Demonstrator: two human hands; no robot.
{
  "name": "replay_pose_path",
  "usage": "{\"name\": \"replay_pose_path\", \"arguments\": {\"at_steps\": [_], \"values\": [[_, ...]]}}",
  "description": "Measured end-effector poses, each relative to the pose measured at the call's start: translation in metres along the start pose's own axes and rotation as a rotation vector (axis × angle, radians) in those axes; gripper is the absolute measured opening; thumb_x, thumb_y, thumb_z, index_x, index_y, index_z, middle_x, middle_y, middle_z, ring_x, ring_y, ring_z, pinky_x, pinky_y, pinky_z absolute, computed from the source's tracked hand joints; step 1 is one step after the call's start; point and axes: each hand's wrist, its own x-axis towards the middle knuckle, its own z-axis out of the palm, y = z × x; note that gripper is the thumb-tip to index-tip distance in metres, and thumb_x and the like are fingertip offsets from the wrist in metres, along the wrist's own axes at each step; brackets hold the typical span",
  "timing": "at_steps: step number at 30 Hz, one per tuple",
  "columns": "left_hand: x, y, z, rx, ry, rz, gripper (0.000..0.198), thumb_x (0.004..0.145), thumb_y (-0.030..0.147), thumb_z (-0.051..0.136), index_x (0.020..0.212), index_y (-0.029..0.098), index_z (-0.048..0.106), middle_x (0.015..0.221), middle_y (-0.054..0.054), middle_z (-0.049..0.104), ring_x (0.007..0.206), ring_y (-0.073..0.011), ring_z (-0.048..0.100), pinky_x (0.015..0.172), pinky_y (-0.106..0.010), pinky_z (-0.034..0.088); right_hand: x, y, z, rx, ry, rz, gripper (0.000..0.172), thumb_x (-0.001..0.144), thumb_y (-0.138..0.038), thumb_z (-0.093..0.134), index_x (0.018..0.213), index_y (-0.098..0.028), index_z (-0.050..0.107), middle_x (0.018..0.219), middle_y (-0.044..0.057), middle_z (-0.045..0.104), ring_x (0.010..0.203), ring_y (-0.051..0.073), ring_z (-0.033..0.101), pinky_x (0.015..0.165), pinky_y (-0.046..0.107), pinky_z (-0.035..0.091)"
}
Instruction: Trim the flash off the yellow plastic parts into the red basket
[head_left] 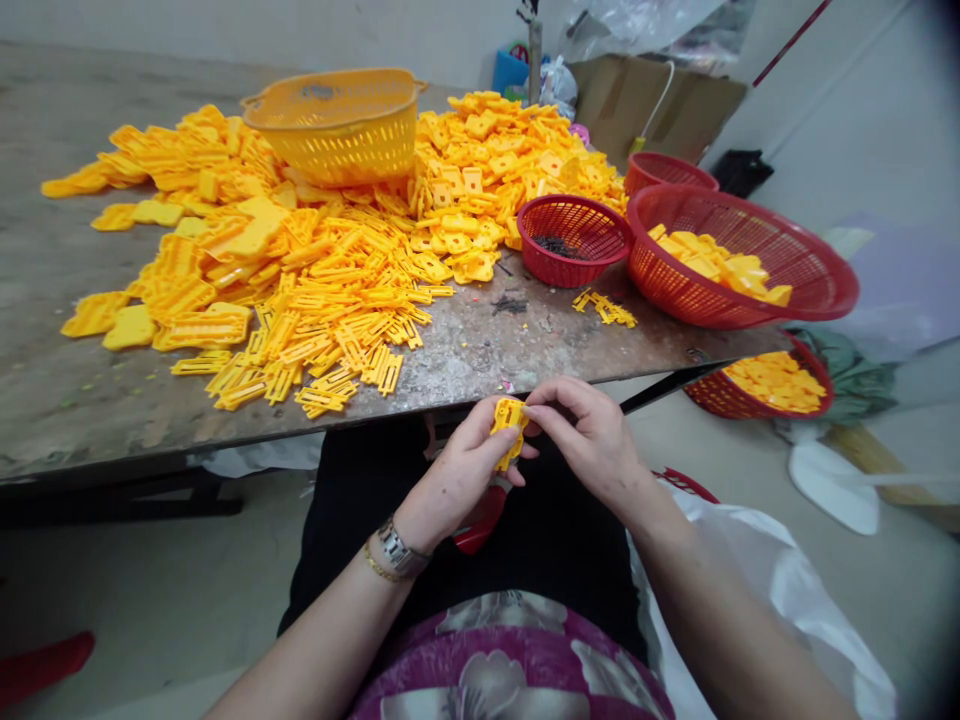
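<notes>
A small yellow plastic part is held over my lap, just below the table's front edge. My left hand grips it from below with closed fingers. My right hand pinches its upper right side with fingertips pressed together. A big heap of yellow plastic parts covers the worn table ahead of my hands. Something red lies on my lap under the left hand; I cannot make out what it is.
A yellow basket stands upside down at the back. A small red basket holds dark bits, and a large red basket at the table's right corner holds yellow parts. Another red basket sits lower at right. A white bag lies beside my right arm.
</notes>
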Motion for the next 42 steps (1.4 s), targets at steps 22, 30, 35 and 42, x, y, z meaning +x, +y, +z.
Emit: {"name": "replay_pose_path", "arguments": {"at_steps": [22, 30, 35, 42], "values": [[0.000, 0.000, 0.001, 0.045, 0.022, 0.006, 0.024, 0.089, 0.027, 0.052, 0.110, 0.016, 0.052, 0.103, -0.006, 0.057, 0.091, -0.0167, 0.061, 0.060, -0.021, 0.050, -0.003, -0.001, 0.004, -0.050, 0.052, -0.067, 0.012, 0.086, -0.016, 0.055, 0.077, -0.020, 0.062, 0.077, -0.001, 0.060, 0.076, 0.014, 0.057, 0.071, 0.026, 0.043], [-0.001, 0.005, 0.002, -0.203, -0.010, -0.089, 0.031, 0.088, 0.018, 0.052, 0.119, 0.016, 0.051, 0.117, -0.010, 0.058, 0.096, -0.0174, 0.062, 0.071, -0.025, 0.053, -0.001, 0.005, 0.002, 0.009, 0.104, -0.008, 0.013, 0.086, -0.018, 0.056, 0.075, -0.020, 0.063, 0.074, -0.002, 0.061, 0.071, 0.012, 0.056, 0.067, 0.025, 0.042], [-0.001, 0.004, 0.001, -0.230, -0.023, -0.080, 0.029, 0.088, 0.016, 0.052, 0.116, 0.015, 0.054, 0.117, -0.010, 0.058, 0.098, -0.0173, 0.060, 0.075, -0.028, 0.053, 0.000, 0.007, 0.001, 0.074, 0.056, 0.051, 0.014, 0.086, -0.020, 0.056, 0.074, -0.019, 0.063, 0.074, -0.001, 0.062, 0.072, 0.013, 0.056, 0.068, 0.025, 0.042], [-0.002, 0.004, 0.001, -0.259, -0.041, -0.073, 0.030, 0.088, 0.017, 0.053, 0.118, 0.017, 0.054, 0.115, -0.009, 0.058, 0.100, -0.0173, 0.058, 0.079, -0.029, 0.052, 0.001, 0.010, 0.001, 0.149, 0.001, 0.140, 0.014, 0.086, -0.024, 0.056, 0.074, -0.019, 0.062, 0.073, -0.001, 0.062, 0.071, 0.013, 0.057, 0.067, 0.025, 0.043]]}}
